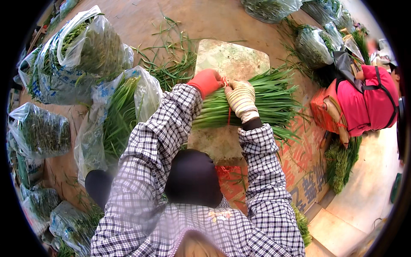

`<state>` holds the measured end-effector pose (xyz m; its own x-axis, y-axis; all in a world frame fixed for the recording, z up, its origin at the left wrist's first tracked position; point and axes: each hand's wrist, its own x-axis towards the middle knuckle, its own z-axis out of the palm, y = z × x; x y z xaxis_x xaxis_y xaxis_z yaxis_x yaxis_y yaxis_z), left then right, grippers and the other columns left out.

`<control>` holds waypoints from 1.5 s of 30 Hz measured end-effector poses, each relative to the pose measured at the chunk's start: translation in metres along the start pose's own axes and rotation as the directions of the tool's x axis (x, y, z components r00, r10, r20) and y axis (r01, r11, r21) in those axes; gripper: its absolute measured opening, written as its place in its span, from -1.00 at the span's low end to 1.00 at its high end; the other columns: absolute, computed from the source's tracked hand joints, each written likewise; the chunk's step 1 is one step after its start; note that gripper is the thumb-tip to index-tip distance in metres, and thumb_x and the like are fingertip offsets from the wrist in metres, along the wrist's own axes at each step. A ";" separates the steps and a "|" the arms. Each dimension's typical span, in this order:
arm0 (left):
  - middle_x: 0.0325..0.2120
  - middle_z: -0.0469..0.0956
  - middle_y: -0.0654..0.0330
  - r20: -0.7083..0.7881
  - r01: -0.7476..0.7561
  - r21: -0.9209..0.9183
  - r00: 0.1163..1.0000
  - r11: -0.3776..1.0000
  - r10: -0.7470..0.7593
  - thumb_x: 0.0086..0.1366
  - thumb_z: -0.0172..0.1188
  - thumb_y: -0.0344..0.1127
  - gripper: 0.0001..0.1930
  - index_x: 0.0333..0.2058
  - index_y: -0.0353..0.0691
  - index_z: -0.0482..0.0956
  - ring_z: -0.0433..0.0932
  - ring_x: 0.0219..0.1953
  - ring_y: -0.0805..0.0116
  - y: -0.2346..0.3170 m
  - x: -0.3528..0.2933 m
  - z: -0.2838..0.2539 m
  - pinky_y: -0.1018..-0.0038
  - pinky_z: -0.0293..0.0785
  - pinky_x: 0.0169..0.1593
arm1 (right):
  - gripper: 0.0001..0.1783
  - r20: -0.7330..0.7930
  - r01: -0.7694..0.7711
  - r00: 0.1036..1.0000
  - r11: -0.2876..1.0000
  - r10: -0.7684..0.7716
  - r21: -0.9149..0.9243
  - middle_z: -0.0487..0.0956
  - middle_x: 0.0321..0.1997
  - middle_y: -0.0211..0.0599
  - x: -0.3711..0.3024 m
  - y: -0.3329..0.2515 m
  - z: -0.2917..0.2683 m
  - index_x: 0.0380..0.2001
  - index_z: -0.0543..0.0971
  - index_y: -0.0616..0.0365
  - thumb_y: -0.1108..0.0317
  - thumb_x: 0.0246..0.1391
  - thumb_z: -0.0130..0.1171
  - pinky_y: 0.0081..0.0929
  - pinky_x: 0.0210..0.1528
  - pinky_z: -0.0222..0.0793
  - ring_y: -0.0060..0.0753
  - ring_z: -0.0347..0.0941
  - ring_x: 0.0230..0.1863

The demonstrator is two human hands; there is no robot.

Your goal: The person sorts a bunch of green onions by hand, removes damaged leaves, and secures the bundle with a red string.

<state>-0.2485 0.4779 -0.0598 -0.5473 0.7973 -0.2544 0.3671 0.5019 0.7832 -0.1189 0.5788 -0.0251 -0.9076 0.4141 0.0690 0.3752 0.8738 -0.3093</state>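
Observation:
A thick bundle of long green chives (276,94) lies crosswise on a worn, stained board (233,55) in front of me, leafy ends to the right. A thin red string (229,116) runs round its middle. My left hand (206,82), in a red-orange glove, is closed with its fingertips pinching the string on top of the bundle. My right hand (242,100), in a striped cream glove, rests on the chives with thumb and fingers closed at the same string. The two sets of fingertips almost touch, and the exact knot or loop is partly hidden.
Plastic bags of greens stand at my left, including an open bag (124,109) by my left arm and a large full bag (85,55). Loose stalks (175,60) litter the floor. A person in pink (366,103) sits at the right, near more bagged greens (314,45).

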 end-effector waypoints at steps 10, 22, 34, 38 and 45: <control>-0.36 0.64 0.04 0.029 -0.084 -0.122 0.996 0.989 0.088 0.14 0.26 -0.19 -0.73 -0.30 -0.28 0.66 0.59 -0.29 0.29 -0.001 -0.006 -0.003 0.43 0.47 -0.11 | -0.68 0.112 -0.050 0.993 0.999 0.048 0.018 0.58 -0.22 -0.04 0.003 -0.005 -0.009 -0.26 0.64 0.08 0.17 0.00 0.05 -0.21 0.05 0.30 0.00 0.44 -0.07; -0.26 0.62 0.07 0.196 0.024 -0.399 0.979 0.917 0.060 0.18 0.22 -0.10 -0.63 -0.16 -0.26 0.61 0.55 -0.17 0.31 -0.005 -0.004 -0.012 0.41 0.41 -0.01 | -0.76 0.113 -0.007 0.994 0.990 -0.009 0.142 0.60 -0.35 -0.13 0.005 0.003 -0.004 -0.31 0.63 0.00 0.16 0.04 0.10 -0.21 0.00 0.29 -0.05 0.48 -0.18; -0.36 0.61 0.02 -0.414 -0.399 0.112 0.814 0.910 0.408 0.16 0.21 -0.28 -0.85 -0.34 -0.20 0.63 0.59 -0.34 0.16 0.011 -0.010 -0.023 0.38 0.50 -0.24 | -0.71 -0.062 -0.142 0.983 0.924 0.175 0.355 0.62 -0.35 -0.15 -0.002 0.010 0.007 -0.32 0.64 0.08 0.22 -0.17 0.33 -0.33 -0.14 0.43 -0.16 0.54 -0.23; -0.33 0.61 0.01 -0.301 -0.235 -0.009 0.927 0.972 0.221 0.17 0.15 -0.27 -0.82 -0.33 -0.20 0.63 0.58 -0.27 0.07 0.017 -0.013 -0.031 0.28 0.49 -0.18 | -0.78 0.135 -0.306 0.952 0.869 0.274 0.389 0.62 -0.43 -0.13 -0.003 0.006 0.001 -0.46 0.65 0.13 0.21 -0.13 0.30 -0.36 -0.16 0.43 -0.19 0.57 -0.32; -0.30 0.60 -0.04 -0.127 0.002 0.203 0.992 0.979 0.024 0.08 0.21 -0.14 -0.69 -0.26 -0.19 0.65 0.58 -0.23 0.05 0.011 0.006 -0.001 0.27 0.47 -0.07 | -0.70 0.191 -0.313 0.947 0.883 0.260 0.349 0.63 -0.34 -0.10 -0.002 -0.001 -0.005 -0.35 0.66 0.12 0.15 -0.10 0.32 -0.34 -0.12 0.42 -0.14 0.56 -0.24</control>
<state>-0.2484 0.4877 -0.0523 -0.6296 0.7600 -0.1611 0.5111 0.5614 0.6509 -0.1169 0.5781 -0.0206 -0.7973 0.5709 -0.1961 0.5499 0.5529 -0.6260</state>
